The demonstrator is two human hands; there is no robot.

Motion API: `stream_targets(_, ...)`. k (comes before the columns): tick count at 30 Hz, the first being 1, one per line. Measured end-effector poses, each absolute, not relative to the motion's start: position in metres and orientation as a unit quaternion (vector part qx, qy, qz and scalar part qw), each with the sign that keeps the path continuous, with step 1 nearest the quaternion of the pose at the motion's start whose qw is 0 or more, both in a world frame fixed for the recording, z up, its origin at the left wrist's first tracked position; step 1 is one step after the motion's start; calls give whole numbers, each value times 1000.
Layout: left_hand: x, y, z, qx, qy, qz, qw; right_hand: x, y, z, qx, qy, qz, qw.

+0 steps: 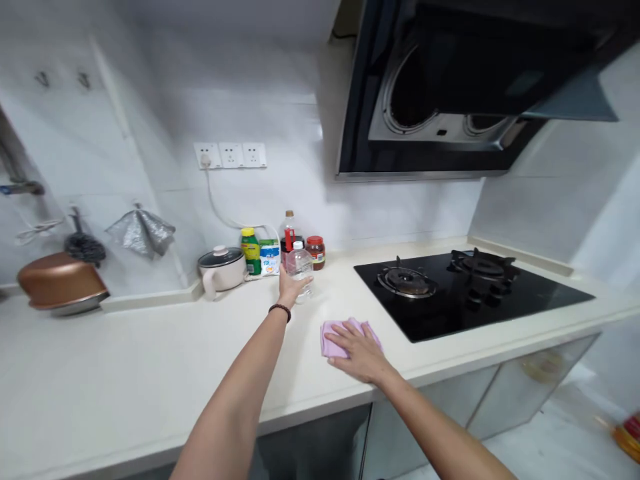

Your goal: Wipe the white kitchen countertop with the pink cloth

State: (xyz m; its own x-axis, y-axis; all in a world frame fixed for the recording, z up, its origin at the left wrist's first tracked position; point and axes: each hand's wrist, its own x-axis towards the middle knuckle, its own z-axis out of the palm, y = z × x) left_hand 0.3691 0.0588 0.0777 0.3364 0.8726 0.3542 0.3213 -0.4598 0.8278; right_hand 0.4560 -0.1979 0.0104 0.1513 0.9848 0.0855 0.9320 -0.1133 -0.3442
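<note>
My left hand is closed around a clear plastic bottle with a white cap, upright at the back of the counter. Flat on a folded pink cloth lies my right hand, fingers spread and pressing it to the countertop left of the stove. Just behind the clear bottle stand a dark sauce bottle and a red-lidded jar. A green bottle with a yellow cap and a blue and white packet are to their left.
A black gas stove takes up the right of the counter, under a dark range hood. A cream electric pot is plugged into wall sockets. A copper-coloured pan leans at the far left.
</note>
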Motion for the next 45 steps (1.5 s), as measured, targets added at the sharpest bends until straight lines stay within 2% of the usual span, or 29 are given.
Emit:
stream_targets(6,380,48,65,692,497,443,278,460,-200,9,-728,-651,91,196)
stream_targets(12,295,52,67,693,523,447,215,462,-200,4,-724,-651,99,205)
stream_targets(15,246,54,86,758,536,361,88,462,-200,3,-726,-651,94,201)
stream_targets(19,225,35,114,841,501,177,-101,461,-200,4,-729,-649,92,200)
stream_targets(21,236,19,119,857,480,123,-141,461,-200,4,-728,-650,89,199)
stream_targets(25,270,-6,112,876,444,92,-163,460,-201,4,-731,-648,82,197)
stream_targets(29,277,-14,96,884,432,87,-157,460,-202,6,-734,-647,79,192)
stream_targets(32,259,-9,89,875,454,132,-107,460,-202,7,-737,-645,74,186)
stream_targets(39,184,33,92,708,570,396,133,459,-201,5,-746,-641,56,170)
stream_targets(45,103,58,76,571,587,553,152,461,-197,-1,-747,-645,32,158)
